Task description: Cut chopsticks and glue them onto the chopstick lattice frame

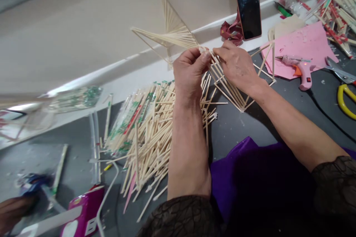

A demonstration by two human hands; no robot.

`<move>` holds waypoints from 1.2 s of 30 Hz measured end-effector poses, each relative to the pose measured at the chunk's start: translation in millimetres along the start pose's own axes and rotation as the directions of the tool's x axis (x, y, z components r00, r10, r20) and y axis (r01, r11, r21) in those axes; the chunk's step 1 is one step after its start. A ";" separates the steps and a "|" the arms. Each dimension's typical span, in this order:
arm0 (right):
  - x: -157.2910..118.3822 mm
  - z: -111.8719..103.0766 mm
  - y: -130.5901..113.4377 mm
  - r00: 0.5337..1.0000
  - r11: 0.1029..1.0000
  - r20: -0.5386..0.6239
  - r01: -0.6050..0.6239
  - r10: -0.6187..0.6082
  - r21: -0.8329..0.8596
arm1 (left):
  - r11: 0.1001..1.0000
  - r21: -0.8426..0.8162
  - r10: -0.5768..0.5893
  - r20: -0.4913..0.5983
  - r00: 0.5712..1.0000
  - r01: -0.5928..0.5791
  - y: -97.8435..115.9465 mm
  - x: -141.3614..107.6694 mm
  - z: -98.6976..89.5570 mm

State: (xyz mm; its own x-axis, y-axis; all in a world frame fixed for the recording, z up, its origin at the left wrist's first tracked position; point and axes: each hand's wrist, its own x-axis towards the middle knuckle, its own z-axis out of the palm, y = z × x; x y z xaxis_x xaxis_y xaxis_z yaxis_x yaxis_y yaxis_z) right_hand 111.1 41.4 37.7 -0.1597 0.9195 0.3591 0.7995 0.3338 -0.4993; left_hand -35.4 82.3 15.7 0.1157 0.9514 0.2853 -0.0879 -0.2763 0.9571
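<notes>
A star-like frame of thin wooden sticks [178, 37], with fans of sticks meeting at points, is held up over the table's back edge. My left hand [190, 66] pinches it near its middle, at a joint with a whitish lump that looks like glue. Close beside it my right hand [236, 63] is closed around the frame's sticks, fingertips near the same joint; what lies under its palm is hidden. A lower fan of sticks [232, 90] runs down between the hands to a point just above the grey table [267, 118].
Loose sticks [155, 133] and wrapped chopsticks [133, 118] lie left. Right are a pink glue gun [302, 68] with its cord, pink sheets [300, 44] and yellow-handled scissors [346, 96]. A phone [248, 5] leans at the back. Another person's hand [13, 211] is lower left.
</notes>
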 end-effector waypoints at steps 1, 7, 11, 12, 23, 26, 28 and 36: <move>-0.2 0.0 -0.4 1.000 1.000 -0.002 0.001 -0.001 -0.003 | 1.000 0.000 -0.002 0.001 1.000 0.002 0.5 -0.4 0.0; -1.0 -1.3 -3.4 1.000 0.999 0.004 0.015 -0.015 -0.037 | 1.000 0.010 -0.006 0.013 1.000 0.006 2.6 -1.9 0.4; 0.0 -1.8 -4.7 1.000 0.998 -0.005 0.026 -0.026 -0.057 | 1.000 0.008 0.010 0.022 1.000 -0.010 2.9 -2.1 0.7; 0.6 -1.4 -4.7 1.000 0.998 -0.012 0.020 -0.021 -0.057 | 1.000 0.003 0.008 0.022 1.000 -0.008 3.0 -2.2 0.8; 2.3 -3.6 -2.5 1.000 0.998 -0.019 0.010 -0.011 -0.065 | 1.000 0.015 0.006 0.000 1.000 -0.006 0.0 -0.6 2.4; 1.6 -6.6 -2.5 1.000 0.996 -0.003 0.019 -0.019 -0.089 | 1.000 0.019 0.015 0.014 1.000 -0.015 -1.5 0.3 1.5; 1.6 -7.5 -2.4 1.000 0.994 0.006 0.017 -0.017 -0.105 | 0.999 0.032 0.018 0.018 1.000 -0.018 -1.9 0.5 0.7; 3.8 -5.5 -2.1 0.996 0.995 0.025 -0.085 0.087 -0.050 | 0.999 0.047 0.007 0.026 1.000 -0.008 -2.4 0.1 -0.2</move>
State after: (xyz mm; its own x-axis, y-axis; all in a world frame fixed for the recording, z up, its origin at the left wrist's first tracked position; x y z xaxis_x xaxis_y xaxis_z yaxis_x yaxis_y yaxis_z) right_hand 112.0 43.0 44.5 -0.1041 0.9499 0.2947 0.8380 0.2433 -0.4885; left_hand -35.3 83.1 13.4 0.1406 0.9456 0.2933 -0.0423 -0.2902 0.9560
